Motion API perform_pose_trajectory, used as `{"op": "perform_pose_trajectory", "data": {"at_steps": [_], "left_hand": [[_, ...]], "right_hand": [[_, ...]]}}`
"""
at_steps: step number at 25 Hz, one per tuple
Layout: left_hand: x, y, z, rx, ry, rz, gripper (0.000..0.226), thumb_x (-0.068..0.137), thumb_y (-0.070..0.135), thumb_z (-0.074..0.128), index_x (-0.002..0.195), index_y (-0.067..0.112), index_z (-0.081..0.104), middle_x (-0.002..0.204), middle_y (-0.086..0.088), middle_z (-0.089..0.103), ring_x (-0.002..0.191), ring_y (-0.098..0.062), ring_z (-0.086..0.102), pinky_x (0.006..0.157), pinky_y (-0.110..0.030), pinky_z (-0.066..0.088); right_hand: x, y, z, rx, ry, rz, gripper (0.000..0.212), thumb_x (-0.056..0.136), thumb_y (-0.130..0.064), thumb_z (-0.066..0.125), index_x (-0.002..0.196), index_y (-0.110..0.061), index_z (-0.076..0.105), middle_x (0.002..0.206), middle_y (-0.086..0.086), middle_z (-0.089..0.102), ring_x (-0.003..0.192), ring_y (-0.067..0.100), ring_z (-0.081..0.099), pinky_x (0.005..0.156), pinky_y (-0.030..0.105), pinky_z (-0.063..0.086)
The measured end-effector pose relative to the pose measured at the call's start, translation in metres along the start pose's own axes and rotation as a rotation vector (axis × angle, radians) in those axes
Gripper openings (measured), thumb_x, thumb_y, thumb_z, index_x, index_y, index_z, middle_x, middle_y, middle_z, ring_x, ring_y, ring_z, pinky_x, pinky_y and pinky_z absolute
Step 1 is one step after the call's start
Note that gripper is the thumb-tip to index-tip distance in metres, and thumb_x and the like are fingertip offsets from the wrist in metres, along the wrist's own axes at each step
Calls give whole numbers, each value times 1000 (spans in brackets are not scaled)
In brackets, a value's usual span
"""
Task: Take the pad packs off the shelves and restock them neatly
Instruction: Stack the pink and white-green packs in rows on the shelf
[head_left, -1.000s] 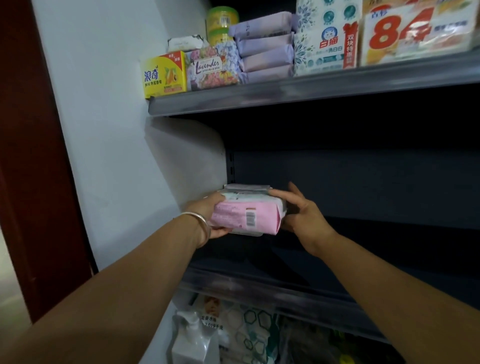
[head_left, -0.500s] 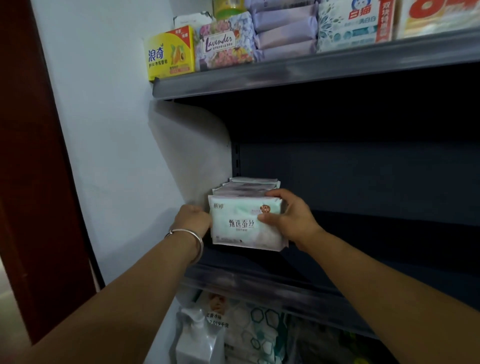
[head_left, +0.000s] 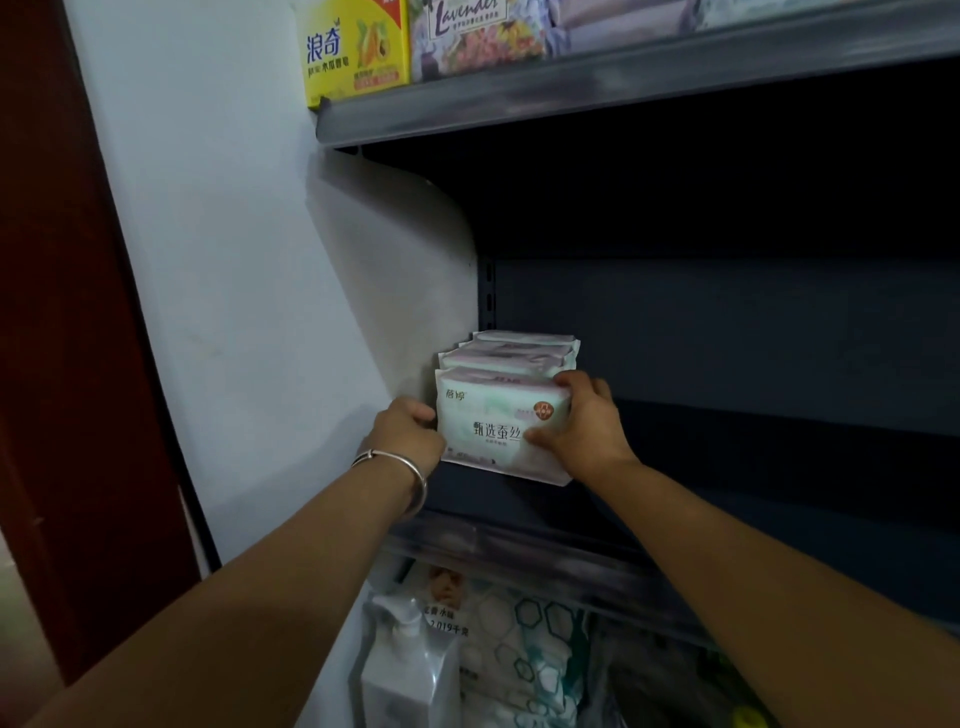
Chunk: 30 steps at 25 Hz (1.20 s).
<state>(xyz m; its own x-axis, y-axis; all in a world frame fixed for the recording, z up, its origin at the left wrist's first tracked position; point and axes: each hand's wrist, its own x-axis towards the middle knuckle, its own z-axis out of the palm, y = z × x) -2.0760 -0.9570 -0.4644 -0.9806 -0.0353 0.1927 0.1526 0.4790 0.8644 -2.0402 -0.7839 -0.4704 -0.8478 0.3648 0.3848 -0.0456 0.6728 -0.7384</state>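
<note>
A row of pad packs (head_left: 511, 358) is stood upright at the far left end of the dark middle shelf (head_left: 779, 467), against the white wall. The nearest pack (head_left: 493, 426), pale green and white with pink edges, is faced forward, with the others lined up close behind it.

Left hand (head_left: 410, 434) fingers hidden behind the front pad pack (head_left: 493, 421), rear packs (head_left: 519, 348) show top edges only, yellow box (head_left: 356, 49) and lavender pack (head_left: 475, 34) cut by the top edge (lower-shelf goods (head_left: 498, 654) blurred, labels mostly unreadable).
</note>
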Motion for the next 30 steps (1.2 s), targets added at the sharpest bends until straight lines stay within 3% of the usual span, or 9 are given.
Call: {"op": "perform_pose_trajectory", "data": {"at_steps": [2, 6, 11, 15, 21, 25, 30], "left_hand": [[-3, -1, 2, 26, -10, 32, 30, 77, -2, 60, 78, 26, 51, 100, -4, 58, 99, -30, 58, 93, -43, 49], [-14, -5, 2, 125, -10, 109, 30, 78, -3, 58, 91, 24, 56, 113, -6, 60, 103, -29, 58, 93, -43, 49], [-55, -12, -3, 284, -36, 199, 35, 74, -2, 58, 89, 30, 54, 115, -7, 54, 106, -31, 55, 94, -44, 48], [-110, -32, -3, 472, -63, 225, 36, 75, 9, 65, 109, 22, 62, 123, -6, 55, 117, -30, 52, 98, -40, 44], [-209, -113, -7, 630, -149, 70, 46, 79, 4, 61, 121, 21, 51, 130, -6, 44, 121, -27, 41, 97, -39, 35], [-249, -197, -5, 716, -290, -91, 47, 82, 10, 61, 124, 22, 46, 131, -6, 42, 124, -28, 39, 99, -42, 35], [-266, -290, -5, 822, -479, -206, 49, 83, 12, 58, 129, 24, 44, 131, -6, 41, 125, -30, 38, 101, -45, 34]], "right_hand": [[-1, -2, 0, -7, 6, 2, 77, 74, -12, 77, 138, -16, 37, 143, 9, 28, 128, 26, 39, 109, 31, 36], [-17, -7, -7, -192, 21, -41, 91, 77, -19, 75, 148, -23, 18, 157, 8, 7, 141, 28, 15, 115, 36, 21], [-74, -13, -14, -348, 17, -309, 61, 86, -15, 63, 141, -14, 38, 155, 7, 20, 140, 25, 19, 116, 37, 21], [-141, -6, -12, -331, -62, -453, 56, 83, -8, 64, 136, -7, 46, 151, 11, 32, 137, 29, 29, 113, 36, 25], [-247, 50, 18, -402, -393, -372, 51, 90, -16, 57, 139, -12, 42, 146, 6, 38, 133, 23, 32, 107, 24, 21], [-301, 91, 68, -447, -618, -351, 52, 88, -21, 59, 137, -13, 43, 142, 7, 42, 130, 25, 36, 106, 32, 28], [-340, 131, 154, -440, -944, -189, 67, 85, -32, 66, 142, -13, 36, 145, 8, 37, 132, 27, 35, 110, 33, 30]]}}
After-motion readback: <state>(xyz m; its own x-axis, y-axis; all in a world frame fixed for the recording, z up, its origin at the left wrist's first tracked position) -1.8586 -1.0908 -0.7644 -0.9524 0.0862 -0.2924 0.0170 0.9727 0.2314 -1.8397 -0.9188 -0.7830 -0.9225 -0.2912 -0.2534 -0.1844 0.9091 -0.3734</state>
